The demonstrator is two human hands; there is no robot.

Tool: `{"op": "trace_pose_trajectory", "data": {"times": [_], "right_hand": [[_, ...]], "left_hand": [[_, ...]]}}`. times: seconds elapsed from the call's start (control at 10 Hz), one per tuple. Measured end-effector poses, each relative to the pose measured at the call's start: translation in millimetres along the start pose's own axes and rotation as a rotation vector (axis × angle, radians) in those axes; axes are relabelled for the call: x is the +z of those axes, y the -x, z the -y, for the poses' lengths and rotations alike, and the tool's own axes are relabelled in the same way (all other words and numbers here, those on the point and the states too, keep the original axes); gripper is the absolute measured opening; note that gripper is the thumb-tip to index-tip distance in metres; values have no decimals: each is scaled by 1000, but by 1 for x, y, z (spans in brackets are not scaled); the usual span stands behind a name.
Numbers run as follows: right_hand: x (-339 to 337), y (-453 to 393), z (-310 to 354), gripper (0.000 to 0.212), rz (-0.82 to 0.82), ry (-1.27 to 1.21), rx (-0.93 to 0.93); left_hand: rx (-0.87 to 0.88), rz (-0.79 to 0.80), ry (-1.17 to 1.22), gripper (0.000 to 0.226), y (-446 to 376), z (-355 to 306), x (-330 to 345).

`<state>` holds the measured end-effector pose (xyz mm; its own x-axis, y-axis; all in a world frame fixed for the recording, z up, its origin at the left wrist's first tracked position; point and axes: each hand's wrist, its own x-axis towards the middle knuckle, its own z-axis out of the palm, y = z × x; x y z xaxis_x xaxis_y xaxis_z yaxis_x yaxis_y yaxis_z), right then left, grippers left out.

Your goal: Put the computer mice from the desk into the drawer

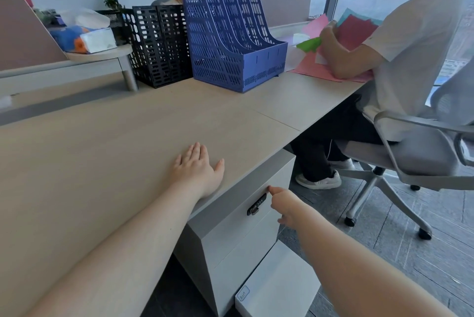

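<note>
My left hand lies flat and open on the light wooden desk, near its front edge, holding nothing. My right hand reaches to the top drawer front of the grey cabinet under the desk, its thumb touching the upper edge beside a black combination lock. The drawer looks shut. No computer mouse shows anywhere on the desk.
A blue file rack and a black one stand at the back. A person on a grey office chair sits close on the right, sorting coloured paper. A white box sits on the floor by the cabinet.
</note>
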<state>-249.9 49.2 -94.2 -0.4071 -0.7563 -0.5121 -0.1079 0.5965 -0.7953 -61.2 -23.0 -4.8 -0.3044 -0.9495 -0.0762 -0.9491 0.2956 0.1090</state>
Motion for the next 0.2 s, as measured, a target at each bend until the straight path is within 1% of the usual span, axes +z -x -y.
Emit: {"op": "trace_pose_trajectory", "data": {"times": [0.1,0.2], "right_hand": [[-4,2,2,46,17,106,-21],[-9,0,4,52,14,168,26]], "left_hand": [[2,1,14,71,2,-1,1],[9,-18,23,71,1,0,1]]}}
